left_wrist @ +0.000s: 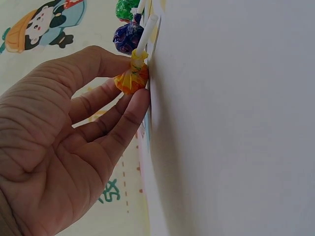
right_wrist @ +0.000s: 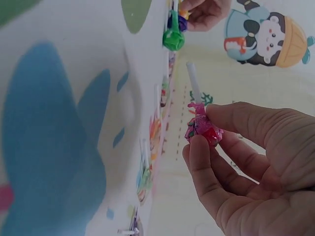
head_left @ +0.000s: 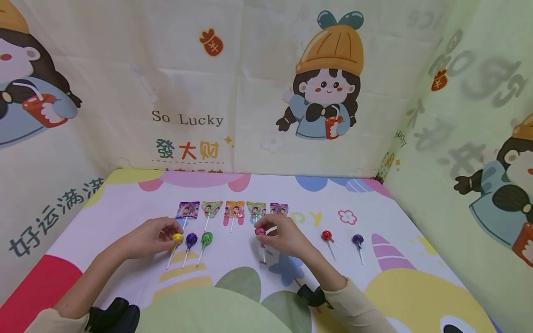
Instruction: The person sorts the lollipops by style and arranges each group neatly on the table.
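Pink lollipop (right_wrist: 201,126), right hand (head_left: 286,235) pinching; yellow lollipop (head_left: 178,238), left hand (head_left: 147,237) pinching; backdrop (head_left: 254,88): "So Lucky".

The yellow lollipop (head_left: 177,238), its wrapper shading to orange, is pinched between thumb and fingers of the left hand (head_left: 151,238), white stick pointing toward the person. The pink lollipop (head_left: 260,231), in a shiny crinkled wrapper, is pinched in the right hand (head_left: 286,235), its white stick likewise pointing toward the person.

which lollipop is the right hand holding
The pink round lollipop, pinched by the right hand. The yellow lollipop is in the left hand; the green lollipop, red lollipop and two purple lollipops are not held.
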`<state>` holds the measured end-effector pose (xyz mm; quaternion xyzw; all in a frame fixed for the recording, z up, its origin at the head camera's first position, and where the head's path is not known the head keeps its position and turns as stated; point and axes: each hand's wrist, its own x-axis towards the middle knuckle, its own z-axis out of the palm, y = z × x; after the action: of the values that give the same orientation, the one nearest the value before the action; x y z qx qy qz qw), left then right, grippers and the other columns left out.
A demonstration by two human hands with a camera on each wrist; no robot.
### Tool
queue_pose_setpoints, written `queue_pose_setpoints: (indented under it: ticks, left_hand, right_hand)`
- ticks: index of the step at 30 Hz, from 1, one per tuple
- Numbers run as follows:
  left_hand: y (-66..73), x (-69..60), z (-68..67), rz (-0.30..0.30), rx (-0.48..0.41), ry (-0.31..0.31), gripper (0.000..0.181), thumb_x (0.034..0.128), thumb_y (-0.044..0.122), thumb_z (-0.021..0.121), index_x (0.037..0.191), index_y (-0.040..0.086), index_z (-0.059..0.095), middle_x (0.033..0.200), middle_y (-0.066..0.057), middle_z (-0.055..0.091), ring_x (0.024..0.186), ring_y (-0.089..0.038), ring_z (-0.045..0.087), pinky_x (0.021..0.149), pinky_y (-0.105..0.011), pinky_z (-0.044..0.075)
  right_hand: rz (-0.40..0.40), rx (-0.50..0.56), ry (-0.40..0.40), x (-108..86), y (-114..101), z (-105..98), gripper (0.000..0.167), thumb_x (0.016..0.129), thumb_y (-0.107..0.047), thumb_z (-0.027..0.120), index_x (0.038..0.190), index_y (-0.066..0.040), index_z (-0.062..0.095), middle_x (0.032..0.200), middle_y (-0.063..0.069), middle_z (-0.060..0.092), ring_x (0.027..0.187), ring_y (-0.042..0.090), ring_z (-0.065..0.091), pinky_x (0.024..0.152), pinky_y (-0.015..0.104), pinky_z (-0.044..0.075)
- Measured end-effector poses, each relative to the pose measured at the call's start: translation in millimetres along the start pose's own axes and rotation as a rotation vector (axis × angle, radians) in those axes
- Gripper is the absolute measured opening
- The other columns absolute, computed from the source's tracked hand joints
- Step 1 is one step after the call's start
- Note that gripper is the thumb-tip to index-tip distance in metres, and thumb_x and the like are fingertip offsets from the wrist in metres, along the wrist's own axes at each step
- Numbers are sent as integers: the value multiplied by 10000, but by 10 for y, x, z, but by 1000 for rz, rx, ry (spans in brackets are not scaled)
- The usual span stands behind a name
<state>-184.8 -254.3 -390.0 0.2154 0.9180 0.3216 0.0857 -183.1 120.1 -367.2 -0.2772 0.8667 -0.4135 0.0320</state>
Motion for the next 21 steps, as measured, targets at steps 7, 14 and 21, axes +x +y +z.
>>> queue_pose_setpoints:
  ticks: [7, 14, 21]
  left_hand:
    - [5, 11, -6, 5, 2, -7, 256, 863, 137, 808, 1062, 74, 660, 900, 24, 604, 850, -161, 548, 746, -251, 554]
    - [13, 5, -10, -6, -10, -10, 251, 871, 151, 802, 1060, 69, 660, 900, 18, 603, 847, -165, 546, 751, -271, 559]
    - [-20, 7, 5, 15, -1, -1, 234, 868, 125, 801, 1047, 85, 656, 888, 26, 597, 841, -163, 548, 726, -227, 532]
  right_hand:
    - [-26, 28, -14, 87, -65, 92, 177, 904, -30, 754, 1072, 4, 713, 993, 81, 717, 962, 220, 682, 829, 303, 602]
    - [-20, 29, -18, 195, -117, 181, 198, 906, -40, 759, 1093, 3, 712, 988, 54, 717, 946, 192, 675, 826, 277, 596]
    - [4, 31, -13, 297, -155, 283, 189, 894, -64, 781, 1070, -43, 713, 994, 31, 714, 942, 168, 666, 801, 200, 567]
